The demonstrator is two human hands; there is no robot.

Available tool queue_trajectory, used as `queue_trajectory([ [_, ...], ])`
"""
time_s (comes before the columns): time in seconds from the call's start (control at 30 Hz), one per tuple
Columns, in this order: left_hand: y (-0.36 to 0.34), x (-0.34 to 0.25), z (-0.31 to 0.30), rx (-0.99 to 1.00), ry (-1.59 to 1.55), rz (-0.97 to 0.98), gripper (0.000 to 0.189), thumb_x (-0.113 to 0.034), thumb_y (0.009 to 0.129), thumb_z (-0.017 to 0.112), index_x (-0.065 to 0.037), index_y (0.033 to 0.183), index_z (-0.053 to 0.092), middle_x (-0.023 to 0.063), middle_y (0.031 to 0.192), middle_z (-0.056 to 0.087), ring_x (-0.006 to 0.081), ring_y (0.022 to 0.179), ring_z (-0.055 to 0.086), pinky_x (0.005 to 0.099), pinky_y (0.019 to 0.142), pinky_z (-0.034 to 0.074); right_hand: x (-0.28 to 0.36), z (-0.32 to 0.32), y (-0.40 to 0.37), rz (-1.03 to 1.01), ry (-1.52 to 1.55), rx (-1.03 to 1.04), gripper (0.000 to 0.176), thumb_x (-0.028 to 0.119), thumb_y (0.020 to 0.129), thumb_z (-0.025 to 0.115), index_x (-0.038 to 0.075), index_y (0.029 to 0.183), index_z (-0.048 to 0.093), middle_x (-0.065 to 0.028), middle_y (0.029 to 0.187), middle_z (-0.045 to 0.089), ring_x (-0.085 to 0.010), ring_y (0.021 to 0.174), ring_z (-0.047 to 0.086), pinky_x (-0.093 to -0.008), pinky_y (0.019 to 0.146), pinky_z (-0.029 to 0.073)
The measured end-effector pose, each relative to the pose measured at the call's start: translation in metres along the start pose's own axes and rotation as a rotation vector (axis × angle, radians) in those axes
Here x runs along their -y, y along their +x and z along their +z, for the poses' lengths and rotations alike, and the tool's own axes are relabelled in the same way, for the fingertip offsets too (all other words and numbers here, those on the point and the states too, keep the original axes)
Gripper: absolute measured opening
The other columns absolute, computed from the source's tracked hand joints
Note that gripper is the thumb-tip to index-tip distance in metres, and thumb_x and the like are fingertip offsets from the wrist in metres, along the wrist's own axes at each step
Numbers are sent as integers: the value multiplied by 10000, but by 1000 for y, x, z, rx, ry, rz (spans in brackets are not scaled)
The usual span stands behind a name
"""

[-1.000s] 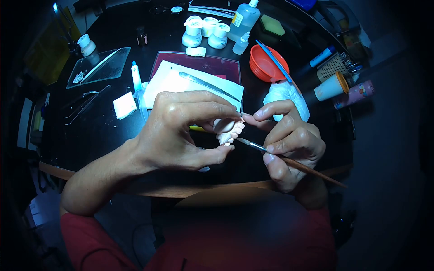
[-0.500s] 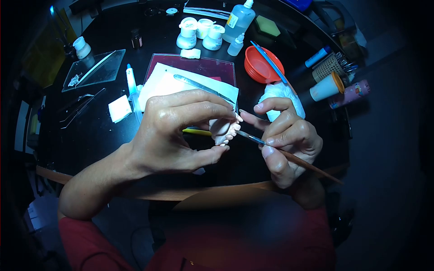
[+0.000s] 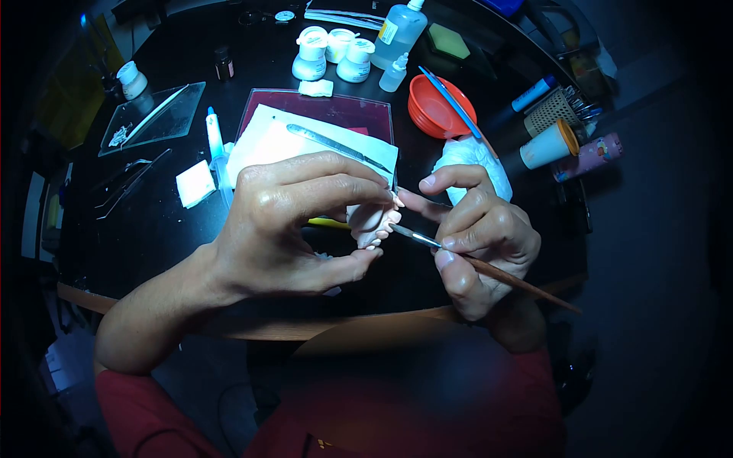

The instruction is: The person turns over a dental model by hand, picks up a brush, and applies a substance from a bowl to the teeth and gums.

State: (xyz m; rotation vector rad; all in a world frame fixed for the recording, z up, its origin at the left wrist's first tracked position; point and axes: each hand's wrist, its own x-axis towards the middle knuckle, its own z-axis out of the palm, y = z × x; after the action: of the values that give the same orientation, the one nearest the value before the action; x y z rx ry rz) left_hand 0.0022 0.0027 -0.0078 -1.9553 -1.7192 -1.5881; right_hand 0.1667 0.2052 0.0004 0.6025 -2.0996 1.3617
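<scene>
Between thumb and fingers, my left hand (image 3: 286, 221) grips a dental model (image 3: 365, 224), a pinkish arch with a row of pale teeth facing right. My right hand (image 3: 489, 240) pinches a thin brush (image 3: 504, 281) with a brown wooden handle and a metal ferrule. The brush tip meets the teeth at the model's right side, or lies very close to them. Behind my left hand, a metal spatula-like blade (image 3: 328, 143) rests on a white paper sheet (image 3: 263, 141). Part of the model is hidden by my left fingers.
An orange-red bowl (image 3: 427, 114) with a blue stick across it stands behind my right hand, beside crumpled white tissue (image 3: 477, 162). White jars (image 3: 309, 65) and a clear bottle (image 3: 402, 34) stand at the back. Left are a glass plate (image 3: 145, 122), tweezers (image 3: 137, 179) and a syringe (image 3: 215, 137).
The view has shifted slightly, so the table things sit a little further left and higher. Both hands keep their grips, and the brush stays at the teeth.
</scene>
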Motion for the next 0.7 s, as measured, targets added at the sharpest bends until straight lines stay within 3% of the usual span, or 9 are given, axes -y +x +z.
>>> queue_trajectory([
  [0.2, 0, 0, 1, -9, 7, 6, 405, -88, 702, 895, -14, 1085, 787, 110, 1047, 773, 242, 928, 784, 326, 781, 636, 4, 3, -1, 32, 33, -40, 128, 83, 933, 692, 53, 1000, 588, -101, 884, 618, -328, 1245, 593, -578, 1021, 631],
  [0.3, 0, 1, -1, 18, 11, 20, 448, -95, 684, 916, 22, 1098, 788, 171, 1080, 786, 267, 966, 793, 336, 814, 642, 3, 2, -1, 33, 23, -17, 129, 63, 923, 687, 54, 1007, 589, -99, 880, 611, -327, 1243, 593, -581, 1027, 628],
  [0.4, -1, 1, 1, -16, 3, 4, 402, -94, 702, 895, -16, 1082, 790, 108, 1038, 773, 238, 915, 784, 320, 772, 636, 1, -2, 1, 9, 5, 25, 120, 52, 926, 680, 53, 1008, 592, -98, 872, 606, -327, 1242, 593, -580, 1031, 627],
  [0.7, 0, -1, 0, -2, -8, -15, 392, -106, 704, 893, -9, 1070, 795, 101, 1019, 774, 215, 877, 783, 308, 749, 634, 2, 3, -1, 20, 7, -27, 100, 62, 923, 681, 41, 978, 601, -109, 868, 617, -326, 1226, 608, -547, 1008, 648],
])
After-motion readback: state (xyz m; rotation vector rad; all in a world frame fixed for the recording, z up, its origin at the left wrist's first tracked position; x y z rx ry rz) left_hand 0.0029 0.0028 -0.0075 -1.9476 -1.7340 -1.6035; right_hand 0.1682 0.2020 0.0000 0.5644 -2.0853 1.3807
